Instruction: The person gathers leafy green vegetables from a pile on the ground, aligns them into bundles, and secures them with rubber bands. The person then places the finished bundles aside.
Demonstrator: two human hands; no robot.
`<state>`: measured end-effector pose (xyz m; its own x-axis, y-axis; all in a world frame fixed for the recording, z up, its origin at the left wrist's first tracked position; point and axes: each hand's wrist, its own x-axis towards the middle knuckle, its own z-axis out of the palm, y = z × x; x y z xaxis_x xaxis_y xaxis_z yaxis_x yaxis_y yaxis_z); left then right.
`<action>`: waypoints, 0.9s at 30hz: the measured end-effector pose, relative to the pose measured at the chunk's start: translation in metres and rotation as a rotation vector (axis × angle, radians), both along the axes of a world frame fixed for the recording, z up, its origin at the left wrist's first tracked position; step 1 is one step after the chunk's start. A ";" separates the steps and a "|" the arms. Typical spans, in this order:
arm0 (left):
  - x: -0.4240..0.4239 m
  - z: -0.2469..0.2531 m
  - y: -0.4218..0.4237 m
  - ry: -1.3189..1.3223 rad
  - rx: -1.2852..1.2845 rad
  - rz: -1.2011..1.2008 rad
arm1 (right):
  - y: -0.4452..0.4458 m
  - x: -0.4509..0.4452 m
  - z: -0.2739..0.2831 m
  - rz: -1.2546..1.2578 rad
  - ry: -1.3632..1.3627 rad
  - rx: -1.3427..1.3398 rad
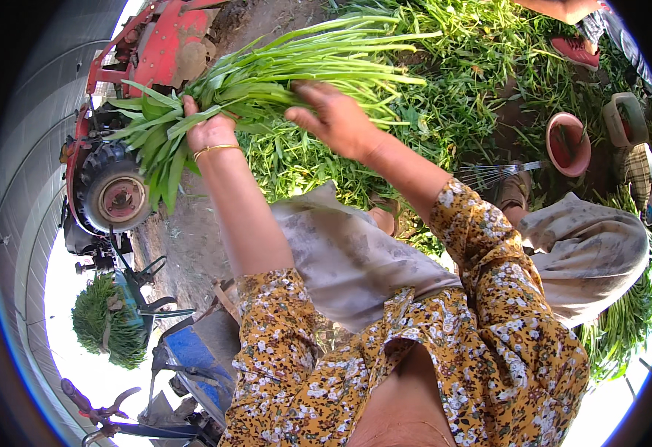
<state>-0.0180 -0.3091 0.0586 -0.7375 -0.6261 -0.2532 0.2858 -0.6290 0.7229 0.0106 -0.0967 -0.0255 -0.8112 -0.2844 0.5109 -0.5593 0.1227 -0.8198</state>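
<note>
My left hand is closed around the leafy end of a large bunch of long-stemmed leafy greens, with the leaves drooping past the wrist. Pale cut stems of the bunch point to the upper right. My right hand lies against the near side of the stems, thumb apart and fingertips partly hidden by the hand and greens; whether it grips them cannot be told. Under the bunch, cut greens cover the ground. A fan of thin metal wires or tines lies by my foot.
A red tractor-like machine with a rubber tyre stands at left. Below are a tied green bundle and a blue-panelled cart. At right are a pink bucket, a plastic container and another person's red shoe.
</note>
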 end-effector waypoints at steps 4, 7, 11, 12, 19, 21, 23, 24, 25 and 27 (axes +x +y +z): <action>-0.002 0.003 -0.021 0.050 0.106 0.136 | -0.022 0.018 0.006 0.155 -0.194 -0.169; -0.007 0.004 0.005 0.032 0.149 0.193 | -0.015 0.002 0.004 0.252 -0.666 -0.507; 0.004 0.005 -0.002 0.122 0.017 0.057 | -0.038 -0.030 -0.009 0.142 -0.805 -0.550; 0.005 0.006 0.002 0.085 0.027 0.035 | -0.034 -0.032 0.000 0.120 -0.802 -0.511; 0.009 0.010 0.028 0.124 -0.105 -0.088 | -0.058 -0.058 -0.023 0.044 -0.947 -0.821; 0.007 0.006 0.021 0.098 -0.094 -0.116 | -0.059 -0.053 -0.025 -0.002 -0.902 -0.839; 0.006 0.006 0.024 0.031 -0.083 -0.126 | -0.054 -0.050 -0.025 -0.062 -0.838 -0.723; 0.004 0.005 0.025 0.048 -0.107 -0.118 | -0.051 -0.049 -0.024 -0.112 -0.846 -0.584; 0.003 0.004 0.026 0.046 -0.112 -0.110 | -0.051 -0.050 -0.029 -0.132 -0.824 -0.606; 0.001 0.003 0.027 0.043 -0.121 -0.093 | -0.052 -0.050 -0.037 -0.169 -0.778 -0.650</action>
<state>-0.0171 -0.2818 0.0618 -0.8022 -0.5787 -0.1466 0.2630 -0.5630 0.7835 -0.0395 -0.1490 -0.0625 -0.9872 0.0081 -0.1593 0.1390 -0.4466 -0.8839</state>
